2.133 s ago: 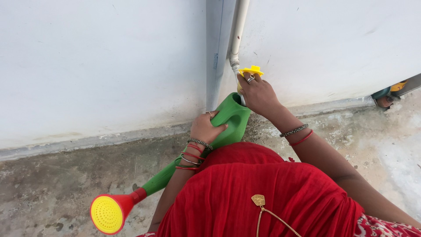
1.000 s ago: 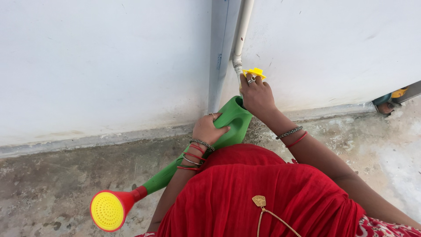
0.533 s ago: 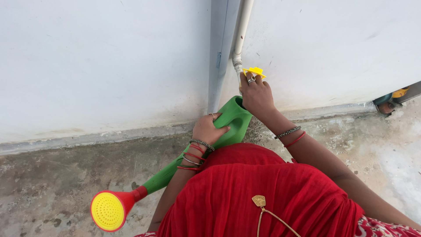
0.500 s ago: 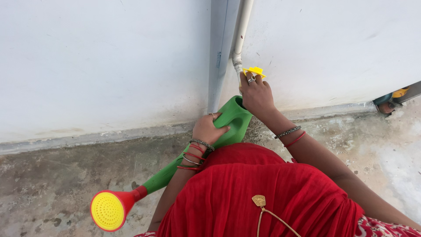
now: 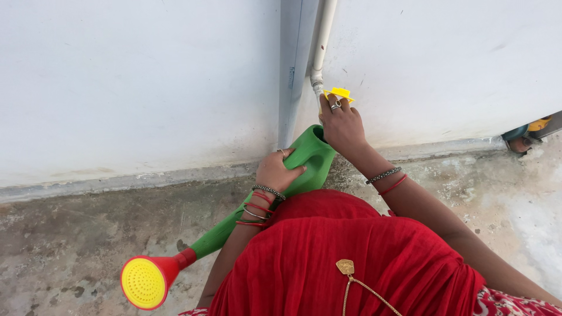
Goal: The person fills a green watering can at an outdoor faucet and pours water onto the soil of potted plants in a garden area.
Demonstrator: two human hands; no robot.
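- Hardly anything has shifted over the last two seconds: the green plastic watering can (image 5: 304, 161) sits as before, its open mouth tucked under the yellow tap handle (image 5: 339, 93) on the white wall pipe (image 5: 321, 44).
- Its long spout runs down-left to the red and yellow sprinkler rose (image 5: 145, 282), above the stained concrete floor (image 5: 88, 234).
- Left hand (image 5: 274, 171) stays wrapped around the can's body, gripping it.
- Right hand (image 5: 341, 126) remains closed over the tap handle, fingers on top.
- Judging by this stillness, the can is being held steady at the tap; no water is visible.
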